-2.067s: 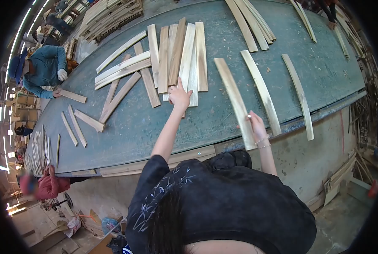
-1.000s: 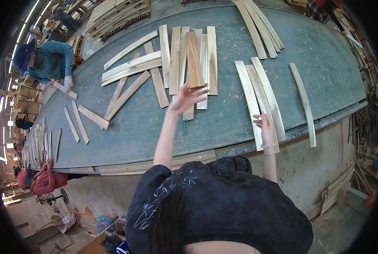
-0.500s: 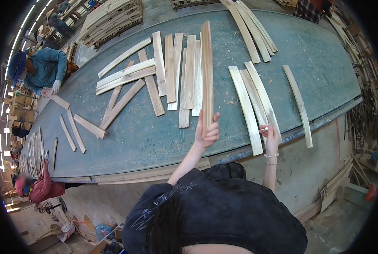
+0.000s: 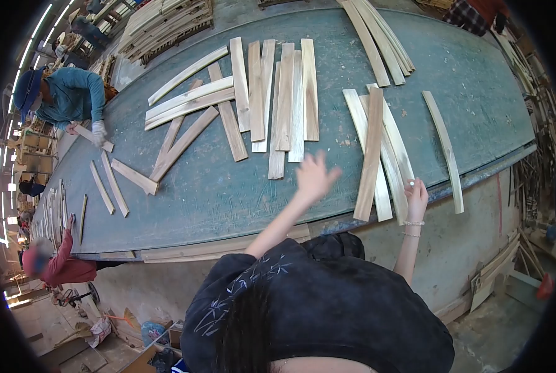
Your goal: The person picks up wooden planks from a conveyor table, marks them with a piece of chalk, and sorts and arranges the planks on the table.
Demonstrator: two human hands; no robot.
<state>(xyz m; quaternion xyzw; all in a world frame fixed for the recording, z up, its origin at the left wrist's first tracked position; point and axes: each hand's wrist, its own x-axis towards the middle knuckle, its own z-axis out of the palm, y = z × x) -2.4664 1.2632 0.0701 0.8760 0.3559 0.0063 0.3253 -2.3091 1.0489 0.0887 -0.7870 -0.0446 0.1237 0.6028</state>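
Note:
My left hand (image 4: 315, 178) is over the table with its fingers spread and nothing in it. Close ahead of it stands a row of wooden slats, one of them a pale slat (image 4: 310, 90). To its right, a brown slat (image 4: 370, 155) lies across several lighter curved slats (image 4: 395, 146). Near the table edge, my right hand (image 4: 417, 196) is closed in a pinch on a short white stick (image 4: 411, 183) that looks like chalk. That hand is right at the near end of the light slats. A single curved slat (image 4: 444, 152) lies farther right.
The long green table (image 4: 228, 205) bears more slats, some crossed at the left (image 4: 181, 149) and a bundle at the far side (image 4: 377, 43). A person in teal (image 4: 73, 93) handles a slat at the left edge. Another in red (image 4: 66, 264) is at the near left.
My left hand has let go of the brown slat, which now lies over the light slats on the right. The fingers have spread. My right hand has shifted slightly right.

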